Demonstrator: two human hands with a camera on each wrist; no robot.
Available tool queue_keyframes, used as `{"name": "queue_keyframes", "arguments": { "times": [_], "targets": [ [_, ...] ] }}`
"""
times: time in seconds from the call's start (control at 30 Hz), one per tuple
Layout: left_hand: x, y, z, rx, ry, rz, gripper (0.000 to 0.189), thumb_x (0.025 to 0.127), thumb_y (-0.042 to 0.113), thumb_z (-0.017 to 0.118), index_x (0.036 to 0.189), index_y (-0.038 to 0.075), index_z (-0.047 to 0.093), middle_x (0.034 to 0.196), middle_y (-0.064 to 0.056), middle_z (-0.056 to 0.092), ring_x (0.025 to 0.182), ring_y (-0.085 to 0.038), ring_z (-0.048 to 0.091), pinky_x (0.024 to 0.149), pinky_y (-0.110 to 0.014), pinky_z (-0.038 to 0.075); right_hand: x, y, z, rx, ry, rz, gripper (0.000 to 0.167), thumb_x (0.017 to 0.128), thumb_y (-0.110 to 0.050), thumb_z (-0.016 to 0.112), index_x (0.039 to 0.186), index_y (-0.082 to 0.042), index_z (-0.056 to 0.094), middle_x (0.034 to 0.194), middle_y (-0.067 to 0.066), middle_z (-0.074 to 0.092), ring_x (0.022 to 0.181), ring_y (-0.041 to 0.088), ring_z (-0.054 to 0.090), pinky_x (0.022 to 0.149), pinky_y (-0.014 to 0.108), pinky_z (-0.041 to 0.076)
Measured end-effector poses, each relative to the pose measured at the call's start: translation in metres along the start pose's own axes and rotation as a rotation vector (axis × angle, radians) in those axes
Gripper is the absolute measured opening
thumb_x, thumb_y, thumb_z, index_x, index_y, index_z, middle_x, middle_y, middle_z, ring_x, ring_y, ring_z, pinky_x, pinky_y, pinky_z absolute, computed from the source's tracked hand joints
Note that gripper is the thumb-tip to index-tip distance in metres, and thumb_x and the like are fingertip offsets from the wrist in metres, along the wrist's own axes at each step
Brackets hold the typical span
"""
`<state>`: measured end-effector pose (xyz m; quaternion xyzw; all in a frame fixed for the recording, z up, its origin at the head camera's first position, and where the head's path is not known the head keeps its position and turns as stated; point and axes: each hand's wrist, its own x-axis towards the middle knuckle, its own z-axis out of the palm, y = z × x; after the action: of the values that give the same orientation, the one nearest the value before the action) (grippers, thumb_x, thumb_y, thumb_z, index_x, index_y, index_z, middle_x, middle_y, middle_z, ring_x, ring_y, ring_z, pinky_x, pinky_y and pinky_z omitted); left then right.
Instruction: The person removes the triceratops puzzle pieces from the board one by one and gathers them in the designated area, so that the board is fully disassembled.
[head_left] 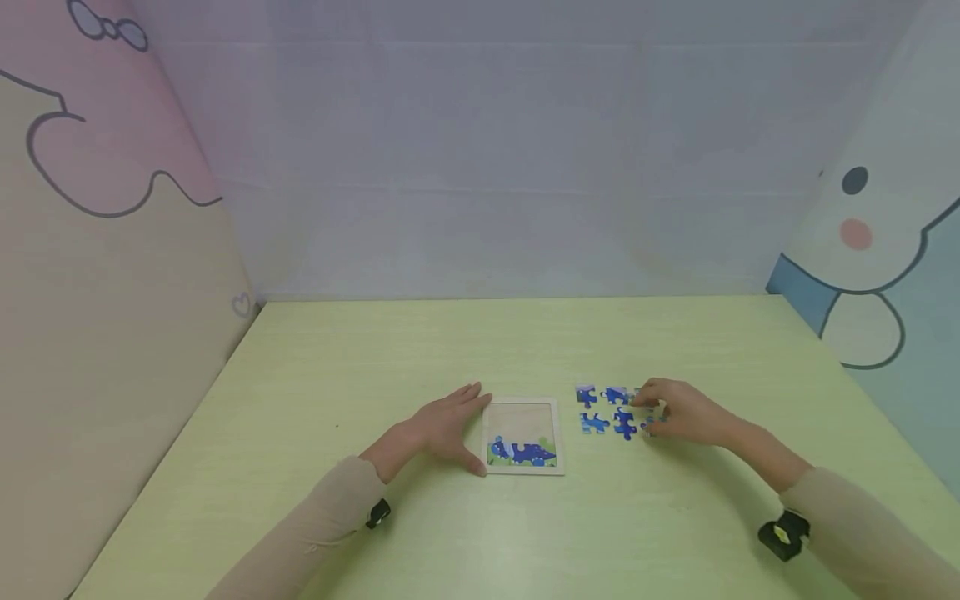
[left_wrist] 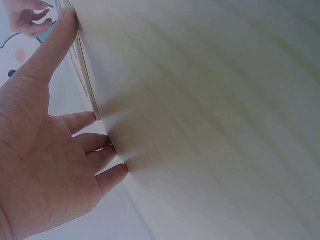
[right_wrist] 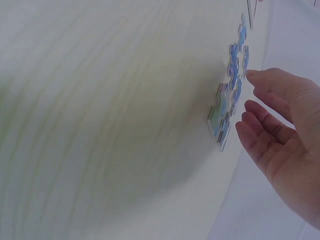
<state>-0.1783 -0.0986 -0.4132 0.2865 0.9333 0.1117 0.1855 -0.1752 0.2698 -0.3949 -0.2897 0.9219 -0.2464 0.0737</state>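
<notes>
A square puzzle tray point(head_left: 523, 400) with a pale wooden rim lies on the table. Along its bottom, fitted pieces point(head_left: 522, 452) form a blue and green picture; bare wood shows above them. My left hand point(head_left: 448, 423) rests at the tray's left edge, thumb by the near corner, forefinger by the far one. To the right lie several loose jigsaw pieces point(head_left: 624, 423), blue and purple. Over the rightmost of these hovers my right hand point(head_left: 686, 411), partly covering them. In the right wrist view, its fingers point(right_wrist: 262, 122) bend loosely, apart from the thumb, with nothing between them.
The pale yellow-green table point(head_left: 450, 346) reaches back to a light cloth wall point(head_left: 480, 167). Printed panels stand at the left point(head_left: 112, 292) and right point(head_left: 900, 400) edges. A black wrist device point(head_left: 784, 535) sits under the right sleeve.
</notes>
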Motion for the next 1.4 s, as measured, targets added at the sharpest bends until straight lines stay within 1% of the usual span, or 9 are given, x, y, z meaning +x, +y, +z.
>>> {"name": "queue_keyframes", "arguments": {
  "times": [0.13, 0.3, 0.4, 0.57, 0.7, 0.87, 1.0, 1.1, 1.4],
  "targets": [
    [0.0, 0.001, -0.001, -0.003, -0.004, -0.004, 0.105, 0.064, 0.055, 0.074, 0.144, 0.011, 0.023, 0.151, -0.011, 0.013, 0.138, -0.027, 0.009, 0.109, -0.045, 0.02, 0.01, -0.007, 0.004, -0.008, -0.008, -0.036, 0.027, 0.075, -0.006, 0.07, 0.1, 0.003, 0.066, 0.094, 0.008, 0.062, 0.081, 0.021, 0.057, 0.061, 0.025, 0.05],
    [0.0, 0.0, -0.001, 0.018, -0.003, 0.002, 0.106, 0.063, 0.056, 0.074, 0.144, 0.01, 0.023, 0.151, -0.011, 0.013, 0.138, -0.027, 0.01, 0.109, -0.043, 0.021, 0.024, -0.019, 0.013, 0.004, -0.033, -0.062, 0.027, 0.076, -0.009, 0.07, 0.101, 0.0, 0.066, 0.096, 0.007, 0.062, 0.085, 0.022, 0.057, 0.066, 0.028, 0.051],
    [0.001, -0.001, 0.0, 0.036, -0.002, 0.009, 0.107, 0.063, 0.057, 0.074, 0.144, 0.01, 0.023, 0.151, -0.012, 0.013, 0.138, -0.026, 0.01, 0.109, -0.042, 0.021, 0.032, -0.026, 0.019, 0.025, -0.042, -0.081, 0.027, 0.077, -0.01, 0.07, 0.102, 0.0, 0.066, 0.096, 0.007, 0.061, 0.085, 0.022, 0.058, 0.065, 0.027, 0.051],
    [0.003, -0.001, 0.001, 0.034, 0.001, 0.013, 0.107, 0.063, 0.059, 0.073, 0.145, 0.01, 0.022, 0.151, -0.011, 0.012, 0.138, -0.026, 0.01, 0.11, -0.042, 0.021, 0.043, -0.036, 0.029, 0.064, -0.061, -0.114, 0.027, 0.078, -0.013, 0.069, 0.102, 0.0, 0.065, 0.096, 0.007, 0.061, 0.086, 0.021, 0.058, 0.063, 0.023, 0.05],
    [0.004, 0.0, 0.002, 0.036, 0.004, 0.013, 0.108, 0.062, 0.06, 0.072, 0.145, 0.012, 0.021, 0.151, -0.01, 0.011, 0.138, -0.025, 0.009, 0.11, -0.042, 0.02, 0.05, -0.043, 0.039, 0.065, -0.057, -0.161, 0.027, 0.078, -0.012, 0.07, 0.102, 0.0, 0.066, 0.094, 0.006, 0.062, 0.082, 0.019, 0.057, 0.064, 0.024, 0.049],
    [0.004, 0.003, 0.001, 0.03, -0.001, 0.007, 0.107, 0.063, 0.059, 0.072, 0.145, 0.011, 0.022, 0.151, -0.011, 0.012, 0.138, -0.026, 0.01, 0.11, -0.042, 0.019, 0.061, -0.056, 0.052, 0.099, -0.076, -0.162, 0.027, 0.077, -0.012, 0.07, 0.102, -0.001, 0.067, 0.095, 0.006, 0.064, 0.083, 0.018, 0.056, 0.064, 0.024, 0.049],
    [0.004, 0.004, 0.0, 0.024, -0.006, 0.005, 0.106, 0.063, 0.058, 0.072, 0.145, 0.011, 0.023, 0.151, -0.011, 0.012, 0.138, -0.027, 0.01, 0.11, -0.043, 0.02, 0.069, -0.066, 0.062, 0.094, -0.095, -0.137, 0.028, 0.078, -0.013, 0.07, 0.104, -0.003, 0.067, 0.098, 0.003, 0.063, 0.087, 0.015, 0.056, 0.072, 0.027, 0.05],
    [0.004, 0.004, -0.001, 0.028, -0.009, 0.003, 0.106, 0.064, 0.058, 0.072, 0.145, 0.011, 0.022, 0.151, -0.012, 0.012, 0.138, -0.027, 0.01, 0.11, -0.043, 0.02, 0.075, -0.073, 0.069, 0.085, -0.103, -0.136, 0.028, 0.078, -0.014, 0.07, 0.105, -0.005, 0.066, 0.098, 0.001, 0.062, 0.087, 0.013, 0.056, 0.076, 0.027, 0.049],
    [0.002, 0.005, -0.004, 0.018, 0.0, 0.024, 0.106, 0.064, 0.058, 0.072, 0.144, 0.008, 0.023, 0.15, -0.014, 0.013, 0.138, -0.028, 0.012, 0.109, -0.044, 0.023, 0.088, -0.097, 0.081, 0.084, -0.139, -0.167, 0.032, 0.075, -0.017, 0.073, 0.103, -0.004, 0.067, 0.095, 0.0, 0.063, 0.082, 0.009, 0.053, 0.073, 0.024, 0.046]
  ]
}}
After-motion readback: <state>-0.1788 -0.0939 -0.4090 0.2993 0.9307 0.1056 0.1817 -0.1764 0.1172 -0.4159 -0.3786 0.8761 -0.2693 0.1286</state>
